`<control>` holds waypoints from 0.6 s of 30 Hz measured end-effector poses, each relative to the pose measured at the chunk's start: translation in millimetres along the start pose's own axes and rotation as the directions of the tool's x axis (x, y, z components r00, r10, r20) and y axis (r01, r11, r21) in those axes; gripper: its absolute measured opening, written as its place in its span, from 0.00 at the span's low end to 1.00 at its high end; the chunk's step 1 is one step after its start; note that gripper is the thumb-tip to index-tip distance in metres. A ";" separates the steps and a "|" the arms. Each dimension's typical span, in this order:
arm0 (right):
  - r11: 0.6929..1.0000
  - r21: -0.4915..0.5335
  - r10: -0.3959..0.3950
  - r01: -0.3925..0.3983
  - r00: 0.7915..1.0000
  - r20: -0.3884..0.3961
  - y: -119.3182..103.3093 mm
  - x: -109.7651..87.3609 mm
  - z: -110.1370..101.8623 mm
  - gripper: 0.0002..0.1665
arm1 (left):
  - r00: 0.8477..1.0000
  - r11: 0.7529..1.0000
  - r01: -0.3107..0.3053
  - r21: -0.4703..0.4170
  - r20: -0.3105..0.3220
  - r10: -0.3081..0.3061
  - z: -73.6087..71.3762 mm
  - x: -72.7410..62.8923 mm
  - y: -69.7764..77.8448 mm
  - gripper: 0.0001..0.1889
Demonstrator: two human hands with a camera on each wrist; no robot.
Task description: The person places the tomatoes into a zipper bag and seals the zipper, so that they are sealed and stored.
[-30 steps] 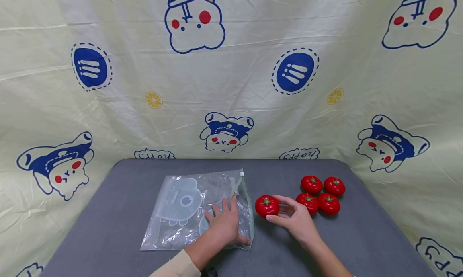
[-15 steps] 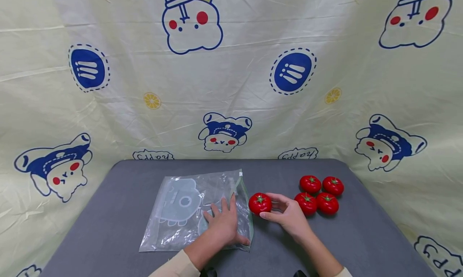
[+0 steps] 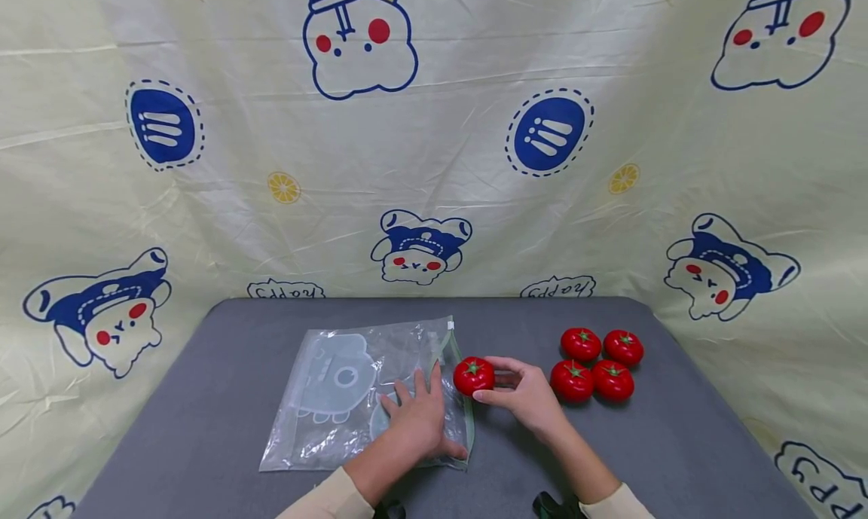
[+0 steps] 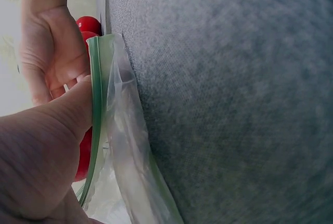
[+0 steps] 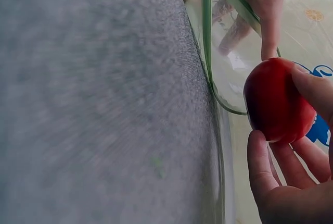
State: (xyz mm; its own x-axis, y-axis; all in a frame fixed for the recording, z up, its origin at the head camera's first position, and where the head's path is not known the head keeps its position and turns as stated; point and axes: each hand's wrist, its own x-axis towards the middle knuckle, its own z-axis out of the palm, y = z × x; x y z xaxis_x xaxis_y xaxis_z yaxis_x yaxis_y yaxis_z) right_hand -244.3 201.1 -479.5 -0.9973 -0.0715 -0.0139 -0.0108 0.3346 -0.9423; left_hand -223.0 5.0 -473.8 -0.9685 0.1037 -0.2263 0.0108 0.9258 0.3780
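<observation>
My right hand (image 3: 527, 392) holds a red tomato (image 3: 473, 377) with a green stem top, thumb on the near side and fingers on the far side. The tomato overlaps the green-edged mouth of a clear zip bag (image 3: 400, 346) in the head view. My left hand (image 3: 419, 422) lies at that mouth with its fingers spread and fairly straight. In the right wrist view, the green zip strip (image 5: 207, 36) bows into a gaping loop, with the tomato (image 5: 276, 104) right beside it. Part of the left hand shows through the plastic.
Several more tomatoes (image 3: 613, 382) sit in a cluster to the right, beyond my right hand. Pale cartoon figures are printed on the bag. Under everything is a grey table (image 3: 224, 398), with a patterned cloth (image 3: 434, 142) hanging behind its far edge.
My right hand has carried the tomato leftward, away from the cluster, from beside the bag to its mouth. The left hand has stayed in place on the bag.
</observation>
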 end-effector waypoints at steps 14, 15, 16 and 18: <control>1.000 -0.006 -0.004 0.004 1.000 0.002 0.2 10.6 10.0 0.36 | 0.999 1.000 0.018 -0.008 0.038 -0.017 -0.6 2.2 2.1 0.74; 1.000 -0.001 -0.002 0.002 1.000 0.002 0.1 11.4 11.0 0.36 | 0.999 1.000 0.018 -0.012 0.040 -0.017 -0.6 2.3 2.0 0.73; 1.000 -0.001 -0.001 0.001 1.000 0.004 0.2 12.2 11.9 0.36 | 0.999 1.000 0.018 -0.015 0.043 -0.017 -0.8 2.3 1.9 0.73; 1.000 -0.003 -0.006 0.006 1.000 0.005 0.8 13.9 13.4 0.35 | 0.999 1.000 0.016 -0.020 0.046 -0.015 -1.2 1.8 2.0 0.73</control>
State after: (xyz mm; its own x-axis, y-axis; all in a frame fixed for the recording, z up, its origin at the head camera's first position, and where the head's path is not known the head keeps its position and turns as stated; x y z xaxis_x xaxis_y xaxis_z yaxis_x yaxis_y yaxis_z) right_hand -257.2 187.8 -484.9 -0.9969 -0.0781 -0.0101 -0.0169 0.3369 -0.9414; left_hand -225.1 6.6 -472.4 -0.9561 0.1063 -0.2732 -0.0097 0.9200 0.3917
